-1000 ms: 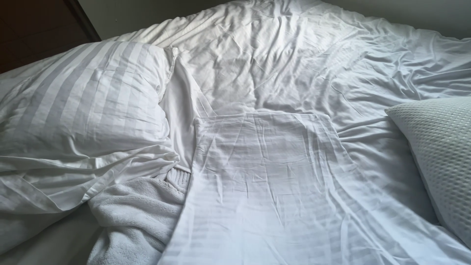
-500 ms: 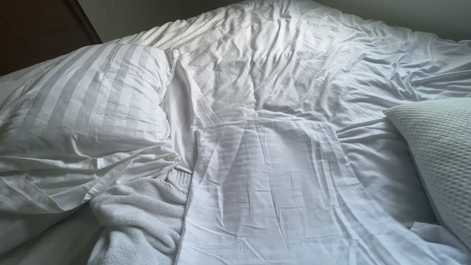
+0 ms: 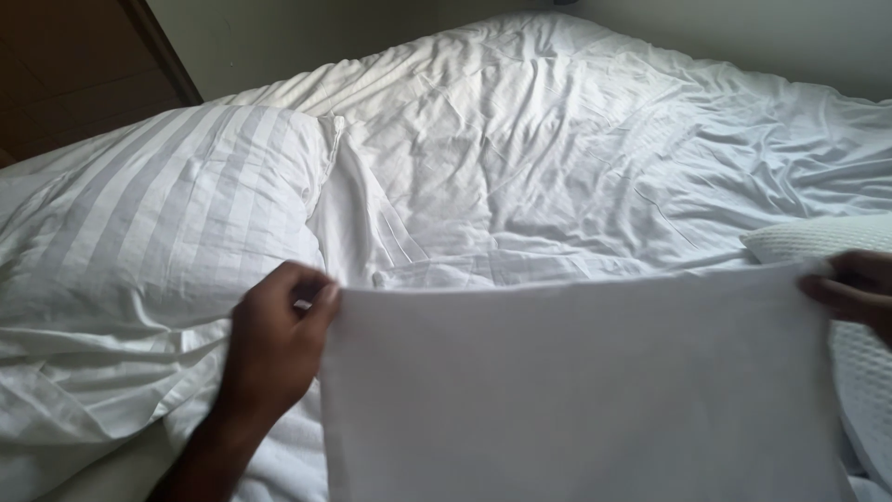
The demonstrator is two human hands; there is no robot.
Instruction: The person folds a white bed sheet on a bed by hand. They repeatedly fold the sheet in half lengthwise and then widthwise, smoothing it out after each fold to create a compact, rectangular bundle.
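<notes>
**Lifting the white cloth up over the bed**

Holding a plain white cloth (image 3: 576,390) stretched flat in front of me, I have it by its two top corners. My left hand (image 3: 274,349) is closed in a pinch on the left corner, fingers curled over the edge. My right hand (image 3: 850,293) grips the right corner at the frame's edge; only a few fingers show, folded onto the fabric.

A moment ago neither hand was in sight, and a striped white piece lay spread flat on the bed (image 3: 576,139) below me. Now a cloth is raised and taut between my hands, hiding the middle of the bed where that piece lay, so it looks as if I have picked it up off the covers and am holding it clear of them.

Behind the cloth lies the rumpled white duvet (image 3: 520,158). A plump striped pillow (image 3: 158,223) sits to my left, and a textured white pillow (image 3: 864,390) lies just under my right hand. A fluffy towel (image 3: 288,455) shows beneath my left wrist.
</notes>
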